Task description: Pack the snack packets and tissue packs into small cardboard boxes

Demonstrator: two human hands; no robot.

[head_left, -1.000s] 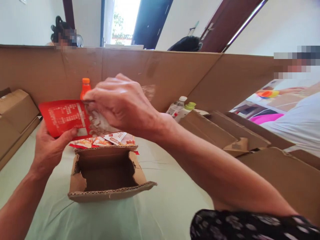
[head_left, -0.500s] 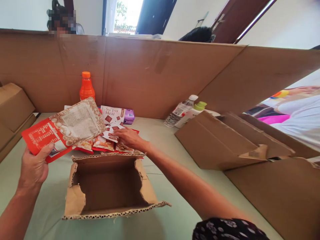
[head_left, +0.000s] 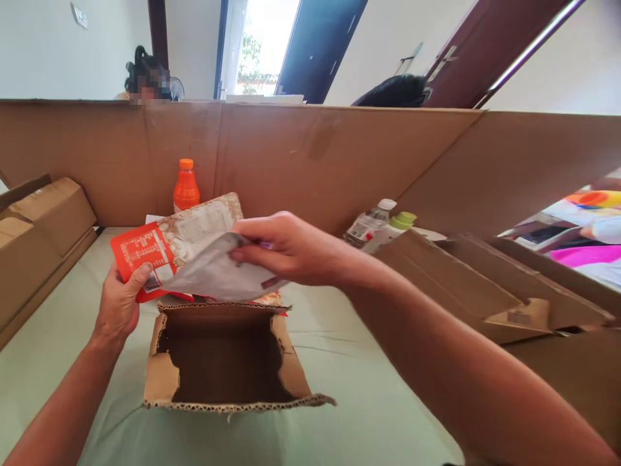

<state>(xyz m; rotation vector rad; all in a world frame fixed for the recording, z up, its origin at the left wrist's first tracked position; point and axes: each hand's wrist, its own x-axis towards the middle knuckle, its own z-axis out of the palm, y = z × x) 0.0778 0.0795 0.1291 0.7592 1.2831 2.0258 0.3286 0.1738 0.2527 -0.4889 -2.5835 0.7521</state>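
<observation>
My left hand [head_left: 119,301] grips the lower left end of a red food pouch [head_left: 138,252], its pale printed back tilted up. In my right hand [head_left: 286,249] a whitish packet [head_left: 208,272] is pinched by its upper edge, slanting in front of the pouch and overlapping it. Just below both sits a small open cardboard box [head_left: 161,382], its opening toward me and its inside in shadow. Behind the box, more red packets [head_left: 274,299] lie mostly hidden by the whitish packet.
An orange bottle [head_left: 186,189] stands by the cardboard wall [head_left: 272,155]. Right of centre are a clear plastic bottle [head_left: 369,225] and a green-capped bottle [head_left: 402,221]. Cardboard boxes flank both sides, one left [head_left: 58,213], one right [head_left: 436,285]. A person [head_left: 148,77] is beyond the wall.
My right hand has lifted the white packet off the pile and brought it up toward me, beside the pouch. My left hand keeps hold of the pouch. The view has shifted somewhat.
</observation>
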